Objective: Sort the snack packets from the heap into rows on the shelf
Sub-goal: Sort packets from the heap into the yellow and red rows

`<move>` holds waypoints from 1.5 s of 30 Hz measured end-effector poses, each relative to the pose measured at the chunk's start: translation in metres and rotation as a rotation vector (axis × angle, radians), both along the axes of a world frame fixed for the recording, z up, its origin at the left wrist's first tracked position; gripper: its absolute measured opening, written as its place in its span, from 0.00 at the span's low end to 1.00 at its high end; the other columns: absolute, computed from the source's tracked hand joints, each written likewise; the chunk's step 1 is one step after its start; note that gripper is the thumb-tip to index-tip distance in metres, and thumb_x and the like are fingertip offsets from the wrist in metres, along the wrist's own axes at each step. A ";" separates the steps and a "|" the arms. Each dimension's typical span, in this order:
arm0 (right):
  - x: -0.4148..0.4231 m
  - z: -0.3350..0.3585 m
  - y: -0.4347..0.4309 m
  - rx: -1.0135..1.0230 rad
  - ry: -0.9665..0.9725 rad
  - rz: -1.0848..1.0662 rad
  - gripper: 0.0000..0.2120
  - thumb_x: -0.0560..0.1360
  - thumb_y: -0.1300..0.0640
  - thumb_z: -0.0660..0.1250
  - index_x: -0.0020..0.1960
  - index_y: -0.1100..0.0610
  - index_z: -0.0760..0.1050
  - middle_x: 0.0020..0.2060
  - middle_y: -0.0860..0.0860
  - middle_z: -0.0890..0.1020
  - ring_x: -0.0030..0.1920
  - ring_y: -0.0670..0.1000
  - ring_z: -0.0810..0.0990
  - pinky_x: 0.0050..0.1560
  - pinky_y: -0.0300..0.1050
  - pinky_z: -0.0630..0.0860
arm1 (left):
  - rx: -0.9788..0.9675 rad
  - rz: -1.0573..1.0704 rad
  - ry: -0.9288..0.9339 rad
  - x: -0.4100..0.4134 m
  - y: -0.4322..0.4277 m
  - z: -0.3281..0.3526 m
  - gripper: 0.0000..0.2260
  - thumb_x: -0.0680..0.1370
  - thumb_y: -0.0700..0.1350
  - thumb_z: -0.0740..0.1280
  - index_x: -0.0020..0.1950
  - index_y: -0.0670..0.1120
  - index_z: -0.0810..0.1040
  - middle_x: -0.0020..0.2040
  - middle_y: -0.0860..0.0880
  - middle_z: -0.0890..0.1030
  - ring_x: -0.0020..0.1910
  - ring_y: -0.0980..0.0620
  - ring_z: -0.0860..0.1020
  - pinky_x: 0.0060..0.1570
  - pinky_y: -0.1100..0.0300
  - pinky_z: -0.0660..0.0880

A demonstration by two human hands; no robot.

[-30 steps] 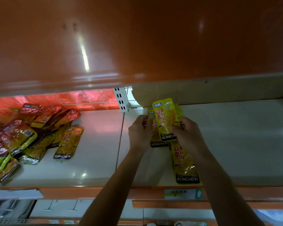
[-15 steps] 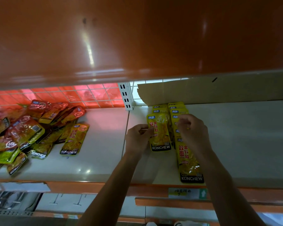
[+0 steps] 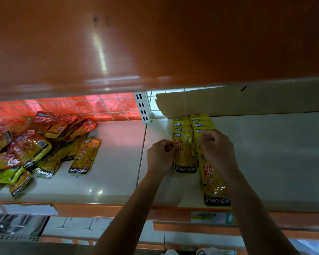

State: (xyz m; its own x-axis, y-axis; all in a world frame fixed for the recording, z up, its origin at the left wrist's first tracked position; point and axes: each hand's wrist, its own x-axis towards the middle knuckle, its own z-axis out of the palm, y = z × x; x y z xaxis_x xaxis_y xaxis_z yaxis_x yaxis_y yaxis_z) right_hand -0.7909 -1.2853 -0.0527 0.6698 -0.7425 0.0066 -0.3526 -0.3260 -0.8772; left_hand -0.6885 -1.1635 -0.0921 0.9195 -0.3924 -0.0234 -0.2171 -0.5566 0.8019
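Left grip (image 3: 160, 157) pinching yellow packet (image 3: 184, 153) edge, right grip (image 3: 217, 150) curled, hold unclear, hiding right row (image 3: 213, 183)

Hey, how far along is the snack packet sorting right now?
Done: two overlapped rows of yellow packets, left row and right row. In hand: left hand pinches the left row's front packet; right hand curls over the right row. Left: the mixed heap.
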 end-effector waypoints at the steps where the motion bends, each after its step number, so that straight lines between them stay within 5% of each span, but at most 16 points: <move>1: 0.000 0.000 0.000 -0.002 0.002 -0.002 0.12 0.77 0.58 0.63 0.60 0.54 0.77 0.52 0.48 0.81 0.47 0.43 0.77 0.50 0.39 0.71 | 0.013 -0.004 -0.018 0.000 0.000 0.001 0.09 0.75 0.50 0.71 0.50 0.47 0.83 0.44 0.51 0.84 0.42 0.55 0.80 0.45 0.61 0.76; 13: 0.005 0.000 0.005 -0.038 0.009 0.027 0.11 0.77 0.57 0.64 0.58 0.54 0.78 0.51 0.47 0.81 0.45 0.41 0.75 0.44 0.34 0.68 | 0.086 0.013 -0.115 -0.003 -0.003 -0.001 0.12 0.74 0.53 0.71 0.51 0.47 0.82 0.43 0.50 0.84 0.37 0.58 0.76 0.39 0.64 0.70; 23: 0.014 0.004 0.020 -0.111 0.011 0.073 0.12 0.76 0.60 0.65 0.59 0.56 0.78 0.54 0.49 0.82 0.52 0.47 0.79 0.52 0.38 0.71 | 0.125 0.053 -0.192 0.000 0.006 0.001 0.11 0.77 0.54 0.67 0.49 0.48 0.82 0.45 0.52 0.84 0.38 0.56 0.77 0.36 0.66 0.68; 28: 0.039 -0.002 0.053 -0.155 0.020 0.215 0.13 0.75 0.62 0.64 0.58 0.57 0.78 0.53 0.52 0.82 0.55 0.51 0.79 0.54 0.41 0.72 | 0.221 0.111 -0.364 0.013 0.036 0.003 0.11 0.78 0.51 0.65 0.57 0.49 0.80 0.54 0.48 0.81 0.53 0.49 0.78 0.51 0.57 0.75; 32: 0.064 -0.012 0.090 -0.241 0.054 0.370 0.13 0.76 0.60 0.64 0.59 0.56 0.77 0.56 0.52 0.81 0.57 0.53 0.78 0.60 0.48 0.73 | 0.294 0.176 -0.493 0.026 0.072 0.004 0.12 0.77 0.49 0.67 0.59 0.48 0.79 0.58 0.46 0.80 0.57 0.46 0.75 0.53 0.55 0.73; 39: 0.103 -0.026 0.163 -0.398 0.075 0.544 0.12 0.77 0.58 0.64 0.60 0.55 0.78 0.57 0.50 0.81 0.56 0.51 0.78 0.58 0.40 0.71 | 0.445 0.276 -0.454 0.057 0.141 0.004 0.16 0.78 0.47 0.64 0.65 0.45 0.75 0.64 0.44 0.76 0.64 0.43 0.71 0.59 0.51 0.69; 45: 0.141 -0.031 0.211 -0.455 0.079 0.699 0.15 0.75 0.62 0.61 0.61 0.57 0.76 0.60 0.54 0.78 0.59 0.57 0.75 0.56 0.45 0.72 | 0.572 0.394 -0.382 0.091 0.207 0.007 0.16 0.79 0.48 0.61 0.62 0.39 0.74 0.61 0.39 0.75 0.61 0.39 0.70 0.58 0.49 0.67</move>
State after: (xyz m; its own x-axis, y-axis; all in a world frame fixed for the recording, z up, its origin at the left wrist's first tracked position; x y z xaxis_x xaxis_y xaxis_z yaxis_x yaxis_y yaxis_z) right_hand -0.6502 -1.0738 -0.0841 0.9860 -0.0923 0.1390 0.0072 -0.8088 -0.5881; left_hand -0.5977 -0.9560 -0.0852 0.9734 -0.0590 0.2216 -0.1211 -0.9528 0.2783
